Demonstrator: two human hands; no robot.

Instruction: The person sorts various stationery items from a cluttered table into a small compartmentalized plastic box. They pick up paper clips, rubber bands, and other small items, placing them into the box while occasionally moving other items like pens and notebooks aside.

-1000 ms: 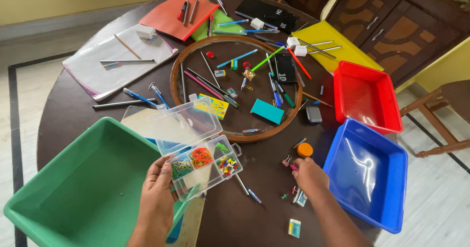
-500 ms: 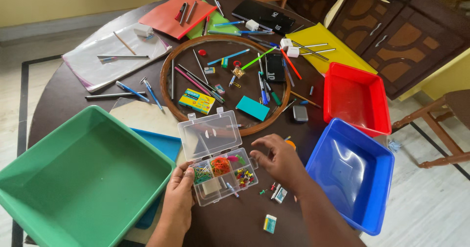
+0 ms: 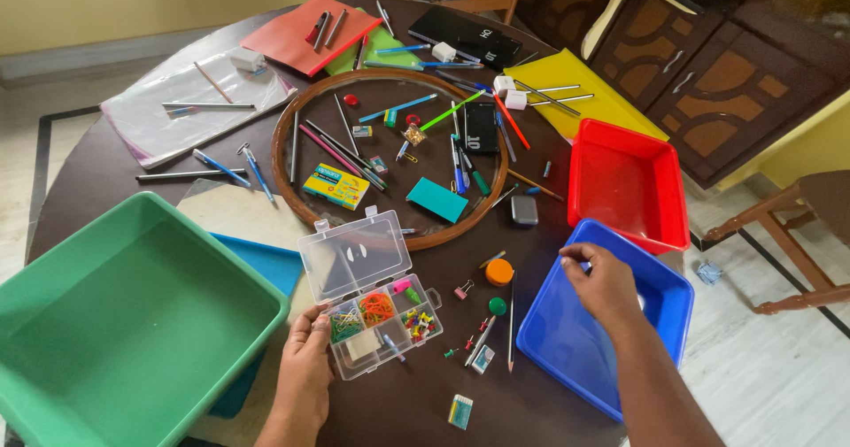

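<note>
My left hand [image 3: 305, 369] grips the near left corner of a small clear compartment box [image 3: 382, 323] on the dark round table [image 3: 97, 181]. The box's lid [image 3: 354, 257] stands open, and its cells hold coloured rubber bands, paper clips and push pins. My right hand [image 3: 604, 283] is at the near left rim of the blue tray [image 3: 567, 358] with its fingers curled. Whether it holds anything small is not visible. Between my hands lie a pink binder clip [image 3: 462, 289], an orange round cap [image 3: 499, 272], a green round piece [image 3: 498, 305] and a pencil [image 3: 511, 323].
A large green tray [image 3: 115, 323] is at the near left and a red tray [image 3: 620, 181] lies beyond the blue one. A wooden ring [image 3: 282, 142] encloses several pens, pencils and small items. Coloured folders lie at the far side. A wooden chair [image 3: 797, 226] stands to the right.
My right hand moved from the small clips on the table, over the open box, to the blue tray's rim. The box came down from above the green tray onto the table.
</note>
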